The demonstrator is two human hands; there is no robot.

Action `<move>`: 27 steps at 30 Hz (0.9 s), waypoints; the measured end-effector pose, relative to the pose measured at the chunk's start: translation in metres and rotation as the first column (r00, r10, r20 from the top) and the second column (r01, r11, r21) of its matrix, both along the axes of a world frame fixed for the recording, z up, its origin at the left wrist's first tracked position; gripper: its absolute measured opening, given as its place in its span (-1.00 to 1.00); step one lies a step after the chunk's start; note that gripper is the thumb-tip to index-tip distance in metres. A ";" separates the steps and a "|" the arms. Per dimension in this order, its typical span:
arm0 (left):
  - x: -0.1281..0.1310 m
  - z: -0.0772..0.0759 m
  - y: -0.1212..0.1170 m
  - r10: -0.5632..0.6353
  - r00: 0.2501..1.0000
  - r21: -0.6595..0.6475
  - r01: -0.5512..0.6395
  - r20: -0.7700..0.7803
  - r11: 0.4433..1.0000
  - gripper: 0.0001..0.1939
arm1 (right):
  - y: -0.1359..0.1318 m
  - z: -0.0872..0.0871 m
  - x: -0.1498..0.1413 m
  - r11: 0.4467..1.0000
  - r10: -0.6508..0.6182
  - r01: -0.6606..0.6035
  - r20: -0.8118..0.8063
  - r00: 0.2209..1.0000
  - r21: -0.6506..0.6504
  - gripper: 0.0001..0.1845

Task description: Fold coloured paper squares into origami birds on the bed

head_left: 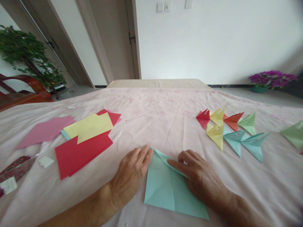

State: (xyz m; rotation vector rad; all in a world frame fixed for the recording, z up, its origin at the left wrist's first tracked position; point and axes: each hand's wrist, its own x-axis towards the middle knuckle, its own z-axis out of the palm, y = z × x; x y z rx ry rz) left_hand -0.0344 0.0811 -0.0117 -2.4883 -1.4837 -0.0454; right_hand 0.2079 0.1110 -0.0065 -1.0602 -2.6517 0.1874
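A light turquoise sheet of origami paper (163, 186) lies in front of me, with crossing crease lines and a narrow strip folded over along its upper right edge. The fingers of my left hand (132, 165) are bunched together at the top corner of the sheet, holding it against the cloth. My right hand (199, 173) grips the folded edge, its index finger along the strip and the other fingers curled. Part of the sheet's right side is hidden under that hand.
Folded paper pieces (232, 143) in several colours stand at right, with a green one (294, 134) farther over. Left lie red sheets (82, 156), yellow sheets (94, 126), pink sheets (46, 130) and a plastic packet (19, 168). A pale patterned cloth (161, 104) covers the table.
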 end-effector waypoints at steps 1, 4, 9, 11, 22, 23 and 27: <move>-0.001 -0.002 0.000 -0.007 1.000 0.005 0.007 -0.004 1.000 -0.48 | 0.000 0.000 0.000 1.000 -0.004 0.004 -0.006 1.000 0.000 -0.44; -0.002 -0.004 -0.001 -0.005 1.000 0.005 0.005 -0.009 1.000 -0.49 | 0.000 0.000 0.001 1.000 -0.009 0.008 -0.029 1.000 -0.018 -0.43; 0.001 0.002 0.002 0.045 0.999 -0.030 -0.045 0.016 0.999 -0.51 | 0.002 -0.002 0.003 0.997 -0.006 0.002 -0.048 0.999 -0.079 -0.36; 0.003 0.005 0.005 0.063 0.998 -0.042 -0.062 0.025 0.997 -0.51 | 0.002 -0.003 0.004 0.996 -0.013 0.009 -0.044 0.999 -0.088 -0.37; 0.006 0.010 0.015 0.076 0.997 -0.067 -0.074 0.021 0.995 -0.54 | 0.005 0.005 0.001 0.991 0.008 -0.011 -0.020 1.000 -0.132 -0.51; 0.006 0.010 0.016 0.072 0.997 -0.071 -0.071 0.023 0.995 -0.54 | 0.005 0.005 0.001 0.991 0.007 -0.010 -0.019 1.000 -0.130 -0.51; 0.006 0.010 0.019 0.063 0.998 -0.083 -0.060 0.029 0.995 -0.53 | 0.004 0.005 0.002 0.992 0.005 -0.006 -0.010 1.000 -0.125 -0.52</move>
